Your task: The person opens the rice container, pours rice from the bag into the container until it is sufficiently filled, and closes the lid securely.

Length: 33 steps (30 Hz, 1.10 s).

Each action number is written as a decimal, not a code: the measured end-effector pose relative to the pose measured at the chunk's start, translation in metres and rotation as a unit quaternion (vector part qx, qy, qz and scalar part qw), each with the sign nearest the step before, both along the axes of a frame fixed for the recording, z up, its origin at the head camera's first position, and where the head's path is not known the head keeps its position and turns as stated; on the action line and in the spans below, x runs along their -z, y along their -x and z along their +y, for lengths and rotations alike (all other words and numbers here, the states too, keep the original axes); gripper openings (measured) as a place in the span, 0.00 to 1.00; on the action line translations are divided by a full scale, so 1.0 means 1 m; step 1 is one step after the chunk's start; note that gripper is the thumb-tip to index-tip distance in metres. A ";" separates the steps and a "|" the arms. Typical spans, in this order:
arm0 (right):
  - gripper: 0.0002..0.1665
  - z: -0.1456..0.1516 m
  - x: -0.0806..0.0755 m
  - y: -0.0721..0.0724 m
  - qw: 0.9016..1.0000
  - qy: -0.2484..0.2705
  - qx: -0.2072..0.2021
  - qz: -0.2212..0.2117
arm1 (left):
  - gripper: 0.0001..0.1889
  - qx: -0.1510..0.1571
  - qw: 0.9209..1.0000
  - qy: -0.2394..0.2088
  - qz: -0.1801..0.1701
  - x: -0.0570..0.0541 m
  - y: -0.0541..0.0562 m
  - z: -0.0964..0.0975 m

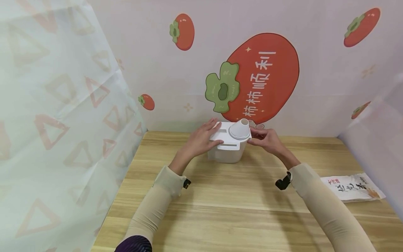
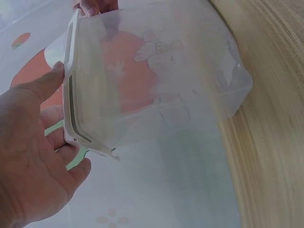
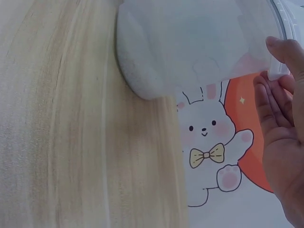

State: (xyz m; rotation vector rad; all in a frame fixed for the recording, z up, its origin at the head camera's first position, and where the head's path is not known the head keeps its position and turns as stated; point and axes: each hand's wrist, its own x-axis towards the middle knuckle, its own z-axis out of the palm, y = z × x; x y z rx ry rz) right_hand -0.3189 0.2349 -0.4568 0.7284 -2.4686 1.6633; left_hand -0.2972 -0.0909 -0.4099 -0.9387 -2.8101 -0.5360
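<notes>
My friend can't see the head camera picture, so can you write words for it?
A person's left hand rests on the white lid of a pale tub; their right hand holds the lid's edge. A cone-shaped spout rises from the lid. The tub and a white packet rest on a wooden table before a fruit-patterned wall.

Printed persimmon [image 1: 262, 75] reads 柿柿顺利; packet [image 1: 353, 188] lettering unclear

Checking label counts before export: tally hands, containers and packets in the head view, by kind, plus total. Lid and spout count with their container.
Hands: 2 (left hand, right hand)
Containers: 1 (lidded container)
Packets: 1 (white printed packet)
Total: 4
</notes>
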 end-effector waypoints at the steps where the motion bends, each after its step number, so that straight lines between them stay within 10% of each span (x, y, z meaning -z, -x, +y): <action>1: 0.31 0.000 -0.001 0.000 1.000 -0.001 -0.001 0.002 | 0.42 0.000 1.000 -0.002 0.000 0.000 0.000 0.000; 18: 0.31 0.018 -0.029 0.001 0.990 -0.139 0.000 0.040 | 0.41 0.002 1.000 -0.011 -0.003 -0.001 -0.001 0.001; 33: 0.32 0.019 -0.043 -0.002 0.990 -0.131 0.009 0.047 | 0.41 0.002 1.000 -0.009 -0.003 -0.003 -0.003 0.000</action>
